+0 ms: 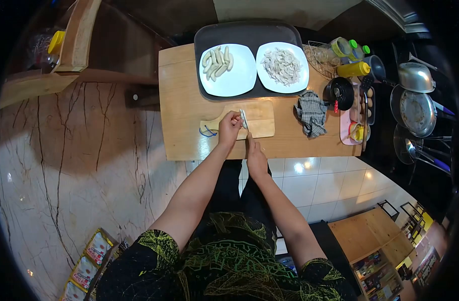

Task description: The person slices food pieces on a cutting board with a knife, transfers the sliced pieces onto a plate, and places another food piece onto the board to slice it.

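Observation:
A wooden cutting board (262, 118) with a blue cord at its handle lies near the table's front edge. Over it, my left hand (230, 125) has its fingers closed on a small pale piece. My right hand (256, 158) is wrapped round the handle of a knife (245, 120), whose blade is beside the left fingertips. Behind the board, a black tray (247, 33) bears two white plates. Whole pale finger-shaped pieces (217, 62) lie on the left plate (239, 78). Thin pale shreds (281, 66) are heaped on the right plate (299, 83).
On the wooden table (182, 110), a checked cloth (311, 114) lies right of the board. Farther right are a black pan (340, 93), a yellow bottle (354, 69), green-lidded jars and eggs (370, 103). Pans (417, 113) hang at the far right.

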The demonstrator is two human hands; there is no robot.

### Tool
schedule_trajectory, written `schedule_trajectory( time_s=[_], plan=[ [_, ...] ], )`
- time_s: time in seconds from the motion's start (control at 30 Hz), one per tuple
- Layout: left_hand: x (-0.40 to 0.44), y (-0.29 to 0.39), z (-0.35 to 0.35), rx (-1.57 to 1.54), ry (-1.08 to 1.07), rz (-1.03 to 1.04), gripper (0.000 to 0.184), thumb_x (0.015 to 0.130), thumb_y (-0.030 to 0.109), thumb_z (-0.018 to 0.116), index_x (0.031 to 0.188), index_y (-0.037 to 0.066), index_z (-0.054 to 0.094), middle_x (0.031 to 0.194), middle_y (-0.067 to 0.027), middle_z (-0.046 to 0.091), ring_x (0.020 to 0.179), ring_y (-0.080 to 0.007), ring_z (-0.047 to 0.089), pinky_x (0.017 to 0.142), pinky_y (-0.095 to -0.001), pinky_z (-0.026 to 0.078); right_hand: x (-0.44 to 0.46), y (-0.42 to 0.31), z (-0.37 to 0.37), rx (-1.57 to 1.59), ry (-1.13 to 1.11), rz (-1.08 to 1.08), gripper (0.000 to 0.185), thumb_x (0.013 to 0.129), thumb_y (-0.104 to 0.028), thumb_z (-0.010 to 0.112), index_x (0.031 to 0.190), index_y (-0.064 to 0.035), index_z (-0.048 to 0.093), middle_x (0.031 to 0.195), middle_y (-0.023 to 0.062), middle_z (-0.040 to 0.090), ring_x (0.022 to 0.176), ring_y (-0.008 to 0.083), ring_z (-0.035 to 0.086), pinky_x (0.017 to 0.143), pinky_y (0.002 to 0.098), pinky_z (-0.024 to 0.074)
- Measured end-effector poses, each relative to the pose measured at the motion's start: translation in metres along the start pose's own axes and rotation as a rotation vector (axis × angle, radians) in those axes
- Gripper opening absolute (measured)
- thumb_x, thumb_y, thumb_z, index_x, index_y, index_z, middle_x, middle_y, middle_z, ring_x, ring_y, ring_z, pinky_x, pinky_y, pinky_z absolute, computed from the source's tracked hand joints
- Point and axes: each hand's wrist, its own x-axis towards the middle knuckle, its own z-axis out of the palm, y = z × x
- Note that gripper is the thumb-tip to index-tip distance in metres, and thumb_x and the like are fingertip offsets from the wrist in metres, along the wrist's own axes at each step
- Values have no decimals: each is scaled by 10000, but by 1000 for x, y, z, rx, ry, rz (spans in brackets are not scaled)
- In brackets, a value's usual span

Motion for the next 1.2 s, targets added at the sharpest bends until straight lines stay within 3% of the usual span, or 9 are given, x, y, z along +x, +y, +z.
schedule_trajectory(
  time_s=[0.27, 0.53, 0.57, 0.7, 0.77, 1.03, 1.1, 1.17, 1.2],
  plan=[
    [-2, -6, -2, 36, 17, 33, 236, 997, -68, 708, 1228, -19, 704, 941, -17, 669, 814, -70, 628, 754, -234, 568, 26, -27, 0, 7, -100, 139, 745, 1029, -12, 476, 1728, -176, 276, 1248, 257, 583, 945, 423, 725, 793, 512, 613],
    [-7, -14, 11, 58, 20, 57, 250, 987, -90, 709, 1229, -28, 704, 940, -17, 662, 790, -70, 622, 754, -239, 563, -1, 1, -2, 31, -40, 61, 746, 1038, -24, 450, 1734, -191, 240, 1228, 259, 603, 962, 459, 714, 820, 534, 606],
    [-7, -14, 12, 35, 44, 47, 249, 962, -14, 754, 1209, -6, 728, 930, -65, 718, 766, -128, 681, 740, -286, 568, -5, 3, -1, 47, -19, 43, 743, 1040, -29, 446, 1735, -192, 238, 1239, 260, 599, 968, 457, 713, 819, 536, 604],
    [-9, -21, 9, 16, 34, 38, 258, 961, -13, 755, 1218, -5, 729, 929, -64, 713, 774, -126, 673, 746, -283, 566, 5, -2, 6, 49, -33, 82, 726, 1054, -54, 437, 1736, -193, 232, 1271, 259, 586, 988, 451, 714, 817, 539, 601],
    [-5, -22, 8, 43, -4, 87, 264, 1002, -70, 709, 1262, -28, 700, 967, -24, 668, 808, -73, 636, 762, -253, 581, 13, -9, 7, 52, -60, 114, 717, 1059, -63, 436, 1735, -192, 233, 1277, 254, 584, 987, 449, 715, 817, 536, 602],
    [-2, -21, 13, 23, 32, 103, 267, 993, -85, 704, 1254, -27, 699, 975, -39, 679, 816, -86, 659, 764, -255, 602, 15, -4, -7, 60, -57, 104, 690, 1063, -74, 429, 1720, -211, 269, 1240, 239, 615, 972, 465, 716, 821, 538, 602],
    [-1, -15, 13, 36, 33, 90, 267, 993, -83, 705, 1253, -25, 699, 975, -39, 682, 812, -86, 661, 761, -257, 603, 10, -3, -11, 75, -7, 79, 700, 1057, -63, 424, 1723, -209, 263, 1258, 245, 622, 982, 479, 715, 830, 538, 603],
    [-5, -11, 13, 47, 29, 69, 266, 992, -81, 706, 1252, -23, 700, 974, -40, 685, 807, -86, 663, 759, -259, 603, 2, 0, -12, 119, -107, 110, 673, 1083, -80, 448, 1720, -175, 254, 1517, 262, 566, 1147, 489, 691, 935, 537, 580],
    [-5, -9, 13, 52, 28, 69, 265, 993, -80, 704, 1252, -23, 700, 975, -40, 686, 804, -86, 664, 762, -261, 604, 4, 1, -9, 119, -101, 111, 673, 1083, -80, 448, 1720, -175, 254, 1517, 262, 566, 1147, 489, 691, 935, 537, 580]
  ],
)
